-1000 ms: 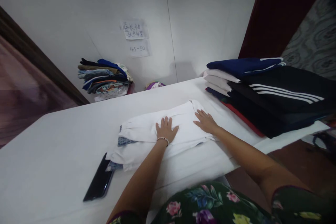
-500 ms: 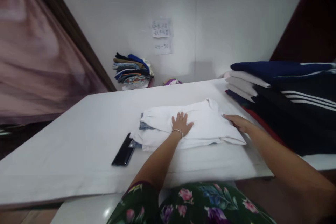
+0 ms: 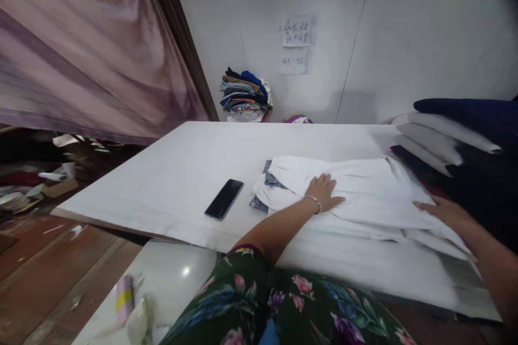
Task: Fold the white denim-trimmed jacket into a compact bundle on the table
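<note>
A white garment [image 3: 364, 183] lies folded on the white table, with patches of a blue denim garment [image 3: 272, 175] showing at its left end. My left hand [image 3: 324, 191], with a bracelet at the wrist, rests flat on the white garment with its fingers spread. At the garment's right end is my right hand [image 3: 447, 213], its thumb and fingers at the cloth's edge; part of it blends into the dark pile behind, and whether it pinches the cloth does not show. A black phone [image 3: 224, 199] lies left of the garment.
Folded clothes, grey and dark blue, form a tall pile [image 3: 433, 140] at the right. Another stack [image 3: 245, 94] stands beyond the table's far edge, below paper signs [image 3: 298, 30]. A lower white surface [image 3: 174, 264] holds small items at front left.
The view has swung left, so things appear further right. The white garment's right end looks more spread, with my right hand still beside it. My left hand remains flat on the cloth.
</note>
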Available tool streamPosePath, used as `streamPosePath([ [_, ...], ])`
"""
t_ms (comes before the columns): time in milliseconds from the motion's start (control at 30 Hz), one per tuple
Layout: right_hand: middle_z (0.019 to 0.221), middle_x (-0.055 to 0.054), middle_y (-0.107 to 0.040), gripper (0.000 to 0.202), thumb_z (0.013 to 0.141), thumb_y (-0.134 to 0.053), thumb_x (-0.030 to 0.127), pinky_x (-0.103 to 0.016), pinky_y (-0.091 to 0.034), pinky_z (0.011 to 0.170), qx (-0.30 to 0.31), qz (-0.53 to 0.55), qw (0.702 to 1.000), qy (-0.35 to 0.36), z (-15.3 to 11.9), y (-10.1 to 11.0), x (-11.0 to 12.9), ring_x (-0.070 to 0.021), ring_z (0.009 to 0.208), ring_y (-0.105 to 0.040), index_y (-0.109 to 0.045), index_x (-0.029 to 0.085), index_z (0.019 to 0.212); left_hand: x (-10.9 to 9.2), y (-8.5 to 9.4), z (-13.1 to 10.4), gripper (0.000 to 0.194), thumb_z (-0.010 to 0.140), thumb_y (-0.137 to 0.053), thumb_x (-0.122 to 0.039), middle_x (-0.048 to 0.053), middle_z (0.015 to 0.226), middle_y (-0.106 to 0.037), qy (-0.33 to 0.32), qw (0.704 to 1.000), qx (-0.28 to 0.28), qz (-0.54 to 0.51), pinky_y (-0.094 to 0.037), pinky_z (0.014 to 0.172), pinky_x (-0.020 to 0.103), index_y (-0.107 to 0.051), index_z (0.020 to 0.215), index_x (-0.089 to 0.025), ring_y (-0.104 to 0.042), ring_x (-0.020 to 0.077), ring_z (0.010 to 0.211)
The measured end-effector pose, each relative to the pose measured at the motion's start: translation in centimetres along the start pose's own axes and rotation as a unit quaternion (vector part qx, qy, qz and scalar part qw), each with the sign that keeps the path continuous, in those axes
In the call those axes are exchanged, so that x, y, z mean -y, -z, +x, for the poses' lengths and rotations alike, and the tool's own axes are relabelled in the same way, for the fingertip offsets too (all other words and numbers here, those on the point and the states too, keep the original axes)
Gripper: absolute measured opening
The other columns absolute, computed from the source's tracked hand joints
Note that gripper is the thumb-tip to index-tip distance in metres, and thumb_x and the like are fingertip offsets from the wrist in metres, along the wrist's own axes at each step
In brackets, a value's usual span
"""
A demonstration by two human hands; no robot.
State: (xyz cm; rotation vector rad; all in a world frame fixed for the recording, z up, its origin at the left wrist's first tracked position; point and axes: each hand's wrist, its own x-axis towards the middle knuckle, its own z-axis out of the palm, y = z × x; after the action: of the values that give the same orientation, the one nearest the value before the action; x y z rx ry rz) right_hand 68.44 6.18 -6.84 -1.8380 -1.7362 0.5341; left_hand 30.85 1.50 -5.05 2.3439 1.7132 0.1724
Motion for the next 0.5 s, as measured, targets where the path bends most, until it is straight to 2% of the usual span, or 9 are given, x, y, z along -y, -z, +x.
streamPosePath([
  [67, 0.090, -0.024, -0.068, 0.056, 0.067, -0.059, 0.066, -0.058, -0.051, 0.077, 0.000, -0.074, 0.997, -0.038, -0.1, 0.1, -1.4, -0.0420, 0.087, -0.066, -0.067, 0.028, 0.107, -0.5, -0.9, 0.1, 0.083, 0.083, -0.016, -0.071, 0.005, 0.158, -0.009, -0.009, 1.000, -0.002, 0.007, -0.005, 0.117, 0.043, -0.023, 0.148, -0.020, 0.001, 0.0218, 0.145],
  [100, 0.096, -0.023, -0.067, 0.059, 0.067, -0.058, 0.068, -0.061, -0.048, 0.082, -0.001, -0.096, 0.995, -0.038, -0.4, 0.1, -1.3, -0.0435, 0.094, -0.063, -0.065, 0.029, 0.111, -0.6, -1.2, 0.1, 0.084, 0.083, -0.016, -0.071, 0.005, 0.158, -0.009, -0.008, 1.000, -0.002, 0.008, -0.004, 0.118, 0.044, -0.023, 0.149, -0.020, 0.001, 0.0221, 0.145],
  [133, 0.104, -0.022, -0.066, 0.061, 0.069, -0.055, 0.068, -0.063, -0.046, 0.086, -0.007, -0.112, 0.994, -0.010, -0.8, -0.1, -0.7, -0.0440, 0.100, -0.061, -0.062, 0.029, 0.116, -0.7, -1.3, 0.1, 0.084, 0.083, -0.016, -0.071, 0.005, 0.158, -0.008, -0.010, 1.000, -0.002, 0.007, -0.004, 0.117, 0.044, -0.022, 0.149, -0.020, 0.001, 0.0223, 0.145],
  [233, 0.132, -0.018, -0.052, 0.063, 0.079, -0.047, 0.063, -0.058, -0.039, 0.100, -0.039, -0.136, 0.981, 0.134, -2.3, -0.8, 3.9, -0.0401, 0.122, -0.047, -0.053, 0.025, 0.128, -0.6, -1.1, 0.2, 0.084, 0.084, -0.018, -0.070, 0.007, 0.158, -0.008, -0.018, 1.000, -0.004, 0.005, -0.005, 0.117, 0.045, -0.022, 0.149, -0.017, 0.001, 0.0235, 0.145],
  [333, 0.147, -0.014, -0.035, 0.059, 0.086, -0.041, 0.055, -0.050, -0.031, 0.109, -0.045, -0.151, 0.951, 0.265, -3.1, -2.4, 9.3, -0.0326, 0.136, -0.032, -0.048, 0.019, 0.133, -0.5, -0.2, 0.2, 0.081, 0.085, -0.024, -0.068, 0.008, 0.158, -0.011, -0.027, 1.000, 0.012, 0.006, -0.009, 0.117, 0.045, -0.026, 0.147, -0.016, -0.003, 0.0244, 0.145],
  [400, 0.152, -0.013, -0.028, 0.058, 0.088, -0.040, 0.052, -0.054, -0.026, 0.109, -0.030, -0.184, 0.939, 0.287, -3.2, -4.2, 11.6, -0.0324, 0.140, -0.022, -0.046, 0.019, 0.135, 0.1, 0.7, -0.3, 0.077, 0.085, -0.029, -0.066, 0.006, 0.157, -0.014, -0.046, 0.998, 0.027, 0.015, -0.012, 0.117, 0.045, -0.030, 0.145, -0.019, -0.006, 0.0241, 0.145],
  [500, 0.151, -0.013, -0.030, 0.058, 0.090, -0.037, 0.051, -0.059, -0.023, 0.107, 0.042, -0.237, 0.941, 0.237, -3.1, -7.2, 12.2, -0.0329, 0.140, -0.022, -0.042, 0.020, 0.138, 2.5, 1.9, -2.3, 0.070, 0.086, -0.032, -0.065, 0.003, 0.156, -0.022, -0.040, 0.998, 0.008, 0.047, -0.008, 0.116, 0.049, -0.034, 0.143, -0.025, -0.010, 0.0247, 0.144],
])
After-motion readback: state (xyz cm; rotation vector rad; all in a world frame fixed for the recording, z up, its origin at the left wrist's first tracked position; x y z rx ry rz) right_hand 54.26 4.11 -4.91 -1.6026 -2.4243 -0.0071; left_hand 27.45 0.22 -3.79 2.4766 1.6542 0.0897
